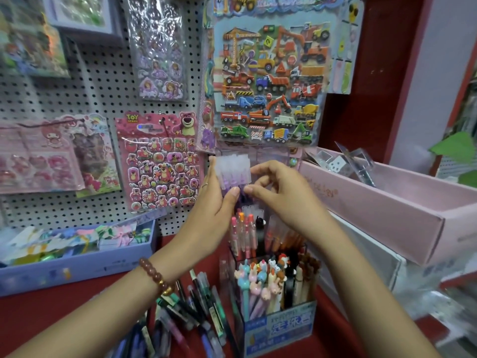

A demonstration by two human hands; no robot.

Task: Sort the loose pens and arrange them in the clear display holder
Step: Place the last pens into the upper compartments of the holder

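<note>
**A:** Where are the pens this turns on?

**B:** A bundle of purple pens is held up in the air in front of the pegboard. It is upright with the pale caps on top, so its long axis runs nearly straight up and down. It sits directly above the back part of the clear holder.

**A:** Who has hold of it?

**B:** Mostly the left hand. Its fingers curl round the bundle from the left and its thumb lies across the front. The right hand comes in from the other side and pinches the bundle just below the caps with thumb and fingertip. I think it is squaring up a pen rather than carrying any weight.

**A:** Are the lower ends in a compartment yet?

**B:** I can't tell, because the hands and the pens already standing in the holder hide the tips.

**A:** What does the next move turn on, then?

**B:** I'd say a straight drop along the pens' own length into a back compartment. The front one is packed with animal-topped pens.

**A:** And the rest?

**B:** The loose pens lie flat on the red counter, just left of the holder. They are under the left forearm, so the left hand is nearer to them. A pink box stands to the right.
</note>
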